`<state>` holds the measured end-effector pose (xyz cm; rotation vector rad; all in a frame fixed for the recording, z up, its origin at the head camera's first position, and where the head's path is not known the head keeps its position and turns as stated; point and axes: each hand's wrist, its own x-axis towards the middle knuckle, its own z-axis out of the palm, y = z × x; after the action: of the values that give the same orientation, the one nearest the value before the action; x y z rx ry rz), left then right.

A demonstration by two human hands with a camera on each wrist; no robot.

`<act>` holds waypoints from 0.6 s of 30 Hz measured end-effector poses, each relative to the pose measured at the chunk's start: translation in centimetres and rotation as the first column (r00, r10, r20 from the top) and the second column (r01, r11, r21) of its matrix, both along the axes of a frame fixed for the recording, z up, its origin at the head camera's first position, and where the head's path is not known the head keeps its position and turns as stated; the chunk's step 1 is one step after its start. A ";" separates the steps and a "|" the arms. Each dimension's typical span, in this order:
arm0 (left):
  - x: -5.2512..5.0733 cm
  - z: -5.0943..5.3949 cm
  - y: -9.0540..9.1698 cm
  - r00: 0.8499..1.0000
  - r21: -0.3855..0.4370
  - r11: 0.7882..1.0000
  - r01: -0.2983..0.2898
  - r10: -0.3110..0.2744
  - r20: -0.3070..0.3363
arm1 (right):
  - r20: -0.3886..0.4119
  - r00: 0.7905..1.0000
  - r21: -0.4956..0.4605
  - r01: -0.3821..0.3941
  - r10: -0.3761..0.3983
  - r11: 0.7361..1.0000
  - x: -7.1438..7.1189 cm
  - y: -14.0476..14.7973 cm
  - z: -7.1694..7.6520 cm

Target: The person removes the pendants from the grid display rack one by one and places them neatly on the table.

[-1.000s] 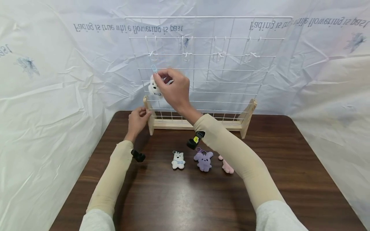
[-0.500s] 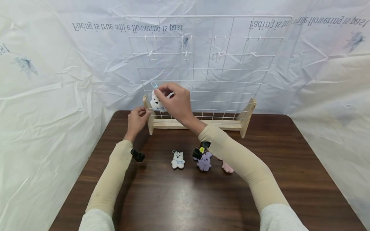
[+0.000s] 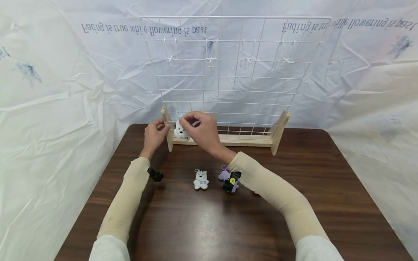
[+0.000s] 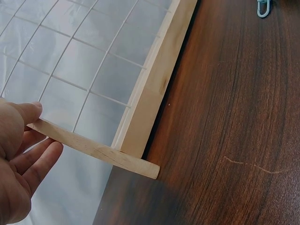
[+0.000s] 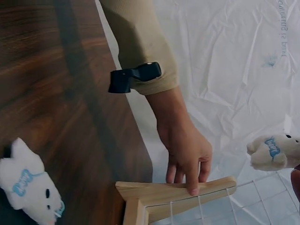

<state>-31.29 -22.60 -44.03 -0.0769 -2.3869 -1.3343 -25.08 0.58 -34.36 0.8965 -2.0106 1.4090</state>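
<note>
My right hand (image 3: pixel 205 132) pinches a white plush dog keychain (image 3: pixel 181 131) near its pale blue clasp, in front of the lower left of a white wire grid rack (image 3: pixel 228 90). In the right wrist view that plush keychain (image 5: pixel 272 152) hangs at the right edge, with only a fingertip of the hand showing. My left hand (image 3: pixel 155 136) grips the rack's left wooden foot (image 3: pixel 169 139). The left wrist view shows the thumb and fingers of this hand (image 4: pixel 18 154) on either side of the wooden foot (image 4: pixel 93 149).
A second white plush keychain (image 3: pixel 201 180) lies on the brown table (image 3: pixel 202 224). To its right is a purple plush keychain (image 3: pixel 224 175), partly covered by the wrist camera. A sliver of pink plush (image 3: pixel 256 192) shows beside the forearm. Several white hooks (image 3: pixel 210 59) hang high on the grid.
My right hand has come down along the rack with the white plush keychain, drifting slightly right. Its forearm now covers most of the pink plush. The left hand stays on the wooden foot.
</note>
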 end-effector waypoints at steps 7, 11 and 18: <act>-0.1 -0.1 0.1 1.000 -0.006 1.000 -0.012 0.012 -0.007 | 0.062 0.998 0.008 0.003 -0.004 1.000 0.5 0.2 -2.0; 0.0 -0.1 0.1 1.000 -0.007 1.000 -0.011 0.011 -0.002 | 0.106 0.994 0.026 0.007 -0.010 1.000 0.7 0.4 -2.9; 0.0 -0.1 0.1 1.000 -0.007 1.000 -0.007 0.007 0.000 | 0.170 0.985 0.064 -0.035 0.024 0.997 1.2 0.7 -4.1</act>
<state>-31.32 -22.54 -44.14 -0.0706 -2.3899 -1.3232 -23.86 1.26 -38.47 0.8636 -2.1899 1.4868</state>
